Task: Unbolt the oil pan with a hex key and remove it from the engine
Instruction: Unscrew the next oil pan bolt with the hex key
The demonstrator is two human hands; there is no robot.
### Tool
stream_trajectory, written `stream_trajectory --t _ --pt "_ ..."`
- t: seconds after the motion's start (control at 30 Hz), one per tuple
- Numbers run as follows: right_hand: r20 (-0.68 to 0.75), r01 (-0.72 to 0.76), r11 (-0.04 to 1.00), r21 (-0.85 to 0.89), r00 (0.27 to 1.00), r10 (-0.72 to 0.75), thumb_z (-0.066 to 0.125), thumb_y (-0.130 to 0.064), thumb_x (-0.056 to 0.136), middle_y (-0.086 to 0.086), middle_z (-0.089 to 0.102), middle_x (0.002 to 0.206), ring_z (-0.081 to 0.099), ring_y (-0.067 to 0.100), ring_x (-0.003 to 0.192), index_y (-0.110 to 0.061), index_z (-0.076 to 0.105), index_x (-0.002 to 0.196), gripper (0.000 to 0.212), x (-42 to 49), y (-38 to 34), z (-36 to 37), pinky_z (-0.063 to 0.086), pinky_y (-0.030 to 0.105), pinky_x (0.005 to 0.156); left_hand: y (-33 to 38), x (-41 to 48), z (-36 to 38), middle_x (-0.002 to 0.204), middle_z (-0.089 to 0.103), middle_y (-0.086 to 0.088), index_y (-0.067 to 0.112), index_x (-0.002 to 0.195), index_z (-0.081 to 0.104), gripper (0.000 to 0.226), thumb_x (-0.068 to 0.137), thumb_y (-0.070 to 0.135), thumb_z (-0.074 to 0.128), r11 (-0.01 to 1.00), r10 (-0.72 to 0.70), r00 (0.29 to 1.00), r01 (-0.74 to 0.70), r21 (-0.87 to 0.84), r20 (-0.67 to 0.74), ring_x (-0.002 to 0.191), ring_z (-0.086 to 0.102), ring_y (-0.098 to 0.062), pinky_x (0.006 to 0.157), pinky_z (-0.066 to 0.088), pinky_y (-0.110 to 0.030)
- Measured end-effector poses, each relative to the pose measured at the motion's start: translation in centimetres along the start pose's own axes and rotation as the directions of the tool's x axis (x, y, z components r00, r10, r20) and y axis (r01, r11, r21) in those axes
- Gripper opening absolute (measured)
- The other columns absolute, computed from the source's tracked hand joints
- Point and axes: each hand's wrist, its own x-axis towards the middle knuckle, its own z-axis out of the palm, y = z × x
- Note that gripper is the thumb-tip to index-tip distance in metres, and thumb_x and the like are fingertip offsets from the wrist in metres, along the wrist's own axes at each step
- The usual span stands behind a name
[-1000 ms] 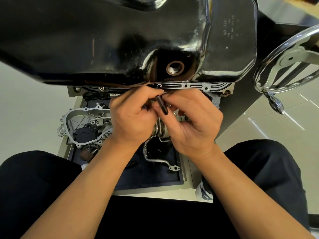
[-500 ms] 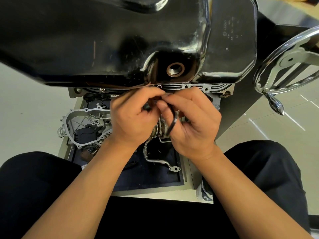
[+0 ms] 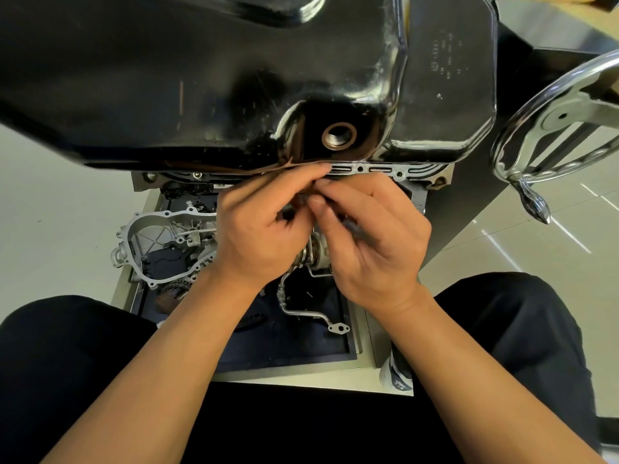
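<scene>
1. Pan: it is seated on the engine, just beyond the fingertips, with its long axis laid left to right, across the fingers.
2. Its flange is touched by the forefinger tip of the left hand; the bolt being worked is hidden there.
3. The key, blurred, is pinched by curled fingers of both hands. The right hand is held just below the left's fingertips.
4. The left hand is judged nearer the flange.
5. A bolt is seen left of the fingers, so unbolting is judged unfinished.
6. A tray lies beneath the hands.
</scene>
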Motion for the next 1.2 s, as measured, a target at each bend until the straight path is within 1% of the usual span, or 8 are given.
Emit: stream_trajectory --t 0.27,0.5,0.6,0.77,0.9,1.0,1.1,1.2 --pt "0.019 -0.016 1.0 -0.019 1.0 0.016 0.077 0.013 0.076 0.021 0.068 0.089 0.064 0.021 0.085 0.014 0.07 0.102 0.027 0.2 -0.1 -0.1 0.051 0.024 0.081 -0.3 -0.1 0.4 0.081 0.06 0.011 -0.003 0.078 0.074 0.015 0.089 0.004 0.069 1.0 -0.024 0.996 0.025 0.015 -0.089 0.074 0.055 0.002 0.074 0.041 -0.008" --pt "0.0 0.0 1.0 0.029 1.0 0.0 0.069 0.006 0.086 0.02 0.069 0.086 0.065 0.024 0.08 0.012 0.07 0.102 0.017 0.1 -0.1 0.1 0.052 0.027 0.078 -0.3 -0.7 0.9 0.096 0.073 -0.005 -0.006 0.097 0.074 0.017 0.096 0.003 0.059 0.999 0.039 0.999 -0.039 0.005 -0.033 0.085 0.066 -0.008 0.079 0.055 -0.023" --pt "0.026 -0.015 0.999 0.04 1.0 0.014 0.065 0.006 0.088 0.02 0.066 0.089 0.059 0.016 0.088 0.014 0.067 0.108 0.022 0.2 -0.1 0.3 0.047 0.023 0.082 0.0 -0.4 1.0 0.067 0.061 0.0 -0.004 0.07 0.068 0.033 0.098 0.008 0.055 1.0 0.014 0.997 -0.015 -0.016 -0.073 0.075 0.046 0.004 0.073 0.042 -0.009" --pt "-0.002 -0.013 1.0 0.024 1.0 0.013 0.076 0.003 0.082 0.021 0.07 0.086 0.068 0.029 0.08 0.012 0.072 0.097 0.018 0.1 -0.1 0.0 0.055 0.036 0.073 -0.6 -0.7 0.9 0.07 0.059 0.007 -0.004 0.069 0.07 0.022 0.09 0.001 0.066 1.0 -0.005 0.992 0.007 0.016 -0.129 0.07 0.052 0.002 0.071 0.039 -0.006" --pt "0.003 -0.023 0.999 0.045 1.0 0.023 0.075 0.004 0.081 0.02 0.07 0.082 0.067 0.029 0.076 0.01 0.074 0.092 0.012 0.1 -0.5 0.1 0.054 0.034 0.071 -0.4 -0.7 0.9 0.081 0.061 0.008 -0.007 0.077 0.073 0.009 0.085 -0.007 0.07 0.999 0.02 0.993 -0.016 0.034 -0.113 0.075 0.058 0.001 0.074 0.045 -0.007" --pt "0.007 -0.021 0.999 0.043 1.0 0.02 0.073 0.004 0.083 0.019 0.069 0.082 0.067 0.029 0.076 0.009 0.074 0.093 0.012 0.2 -0.7 0.1 0.054 0.033 0.072 -0.5 -1.1 0.9 0.083 0.068 0.005 -0.004 0.091 0.074 0.015 0.093 0.007 0.065 0.999 -0.03 0.994 0.034 0.04 -0.104 0.076 0.064 -0.005 0.075 0.051 -0.012" --pt "-0.004 -0.012 0.999 0.039 1.0 0.012 0.072 0.003 0.084 0.019 0.07 0.083 0.068 0.03 0.076 0.009 0.074 0.093 0.011 0.1 -0.5 0.2 0.054 0.036 0.071 -0.8 -1.6 1.0 0.087 0.075 -0.006 0.001 0.107 0.073 0.028 0.098 0.022 0.057 0.988 -0.129 0.989 0.135 0.076 -0.076 0.078 0.072 -0.015 0.071 0.059 -0.029" --pt "-0.005 -0.019 0.998 0.056 1.0 0.019 0.071 0.002 0.086 0.019 0.071 0.084 0.068 0.031 0.077 0.009 0.073 0.095 0.012 -0.1 -0.4 0.3 0.055 0.037 0.072 -1.4 -1.9 1.3 0.098 0.076 -0.008 0.004 0.108 0.074 0.022 0.092 0.013 0.063 0.977 -0.186 0.981 0.191 0.097 -0.062 0.086 0.074 -0.018 0.071 0.061 -0.037"
